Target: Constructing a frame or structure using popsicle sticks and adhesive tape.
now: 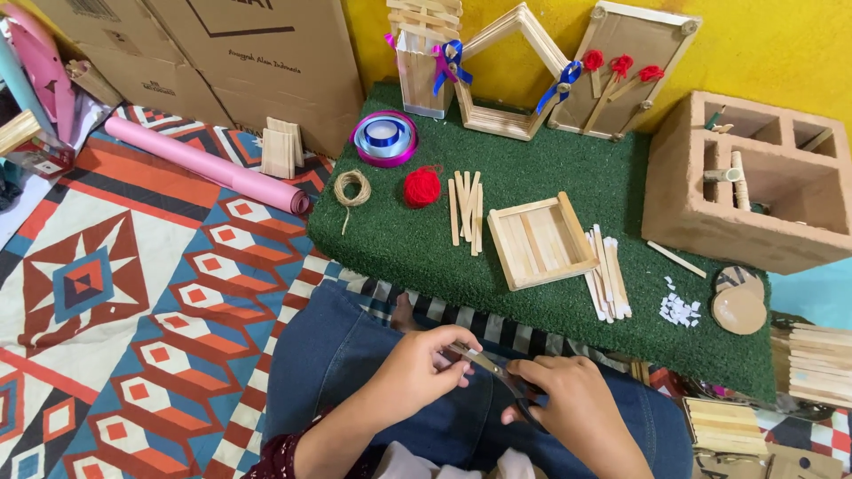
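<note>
Your right hand works a pair of scissors over your lap, its fingers closed through the handles, while your left hand pinches something small at the blades; what it is, you cannot tell from here. This looks like a trimming cut in progress, and the next move likely calls for a steady pinch near the blade tips. The scissors are dark-handled with thin metal blades, just below the near edge of the green turf mat. On that mat lie the wooden stick tray, loose craft sticks and a red yarn ball.
</note>
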